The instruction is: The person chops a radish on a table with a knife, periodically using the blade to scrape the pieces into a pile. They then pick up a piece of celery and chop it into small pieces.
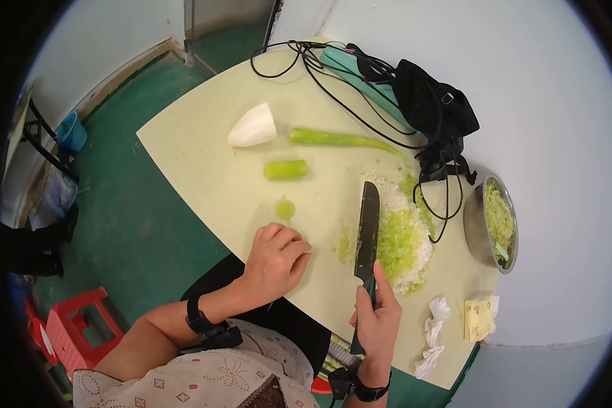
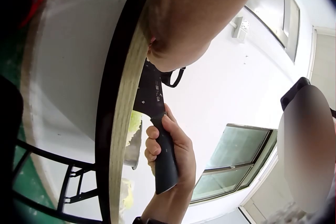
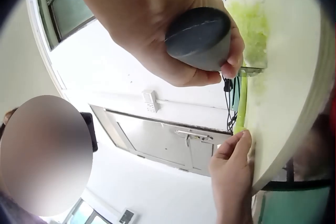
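My curled left hand [image 1: 275, 257] hides whatever lies beneath its fingers, and my right hand [image 1: 376, 318] covers most of the black knife handle [image 1: 358, 338].
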The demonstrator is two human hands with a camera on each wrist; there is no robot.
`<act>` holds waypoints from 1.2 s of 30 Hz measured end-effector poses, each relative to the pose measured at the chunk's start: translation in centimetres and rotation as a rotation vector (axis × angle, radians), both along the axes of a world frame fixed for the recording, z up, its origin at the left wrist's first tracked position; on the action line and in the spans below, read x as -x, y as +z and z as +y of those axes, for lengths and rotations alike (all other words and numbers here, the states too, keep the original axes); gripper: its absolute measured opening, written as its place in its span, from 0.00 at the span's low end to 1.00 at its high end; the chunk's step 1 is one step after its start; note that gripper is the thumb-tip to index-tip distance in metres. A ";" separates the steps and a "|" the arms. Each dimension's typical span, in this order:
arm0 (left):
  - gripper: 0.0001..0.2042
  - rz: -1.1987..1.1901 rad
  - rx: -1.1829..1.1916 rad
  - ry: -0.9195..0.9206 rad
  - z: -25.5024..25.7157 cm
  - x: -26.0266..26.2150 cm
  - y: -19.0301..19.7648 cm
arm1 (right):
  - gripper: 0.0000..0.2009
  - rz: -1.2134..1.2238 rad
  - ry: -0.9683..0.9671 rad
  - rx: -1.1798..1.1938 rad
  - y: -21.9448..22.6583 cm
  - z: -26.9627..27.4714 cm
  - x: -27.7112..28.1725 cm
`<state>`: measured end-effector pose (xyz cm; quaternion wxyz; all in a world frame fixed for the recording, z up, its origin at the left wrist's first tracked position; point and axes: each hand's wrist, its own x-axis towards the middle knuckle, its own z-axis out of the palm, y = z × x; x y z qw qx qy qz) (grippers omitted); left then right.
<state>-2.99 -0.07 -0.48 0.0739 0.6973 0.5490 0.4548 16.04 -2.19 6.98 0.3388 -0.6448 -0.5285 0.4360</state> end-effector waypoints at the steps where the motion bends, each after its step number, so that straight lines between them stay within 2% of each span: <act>1: 0.08 -0.001 -0.004 -0.003 0.1 0.0 0.1 | 0.26 0.000 0.003 0.003 0.0 0.1 0.0; 8: 0.08 -0.002 0.001 -0.008 0.0 0.1 0.1 | 0.26 -0.055 0.009 0.014 0.0 0.4 -0.3; 17: 0.08 -0.008 -0.019 -0.007 0.0 0.1 -0.1 | 0.26 0.024 -0.015 -0.011 -0.1 0.3 -0.6; 23: 0.08 0.008 -0.001 -0.004 -0.1 0.1 0.0 | 0.25 0.036 0.071 -0.010 1.0 -0.6 1.0; 26: 0.09 0.007 -0.019 0.003 0.0 0.0 0.0 | 0.26 -0.047 0.114 0.004 0.0 -0.3 1.1; 30: 0.09 -0.008 -0.022 -0.005 0.0 0.0 0.2 | 0.25 0.007 0.042 -0.006 0.8 -0.6 1.3; 36: 0.10 0.009 -0.020 -0.008 0.1 0.0 0.1 | 0.25 -0.165 0.140 -0.094 -0.6 -0.5 0.7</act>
